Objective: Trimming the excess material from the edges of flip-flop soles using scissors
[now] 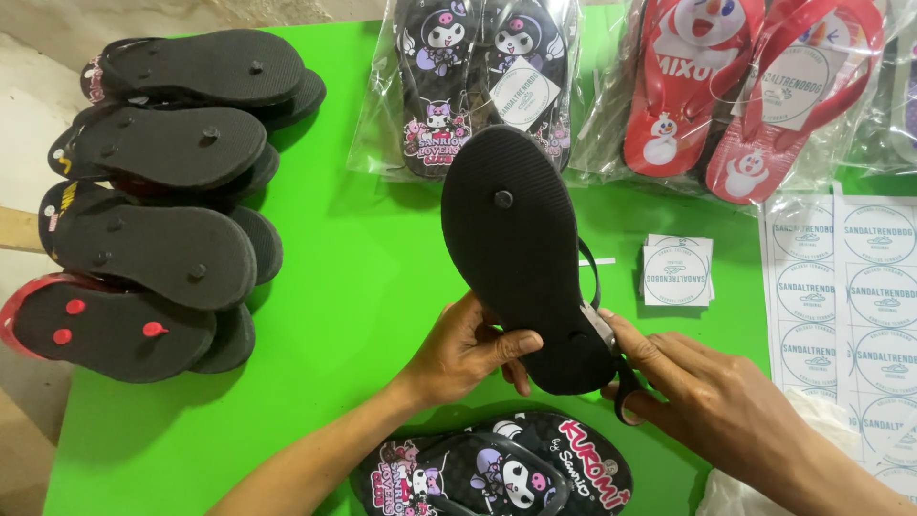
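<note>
The person holds a black flip-flop point(521, 253) with its sole turned up, above the green table point(363, 277). The left hand point(468, 349) is closed around the heel end, thumb on the sole and fingers under it, so the sandal stays firm and tilted toward the camera. The right hand point(712, 401) grips a pair of scissors point(611, 358); the blades touch the right edge of the sole near the heel, where a black strap point(590, 272) comes out. The sole likely faces up so that the strap plugs and the edge can be seen well.

Just below the hands lies a printed black flip-flop point(506, 473) with cartoon figures (probably the partner of the held one). At the left, more black sandals point(158, 191) are stacked soles up. At the far edge of the table lie bagged pairs, a black pair point(482, 72) and a red pair point(745, 91), and at the right are sheets of round stickers point(845, 287), with a small pile of cut stickers point(676, 270) near the hands.
</note>
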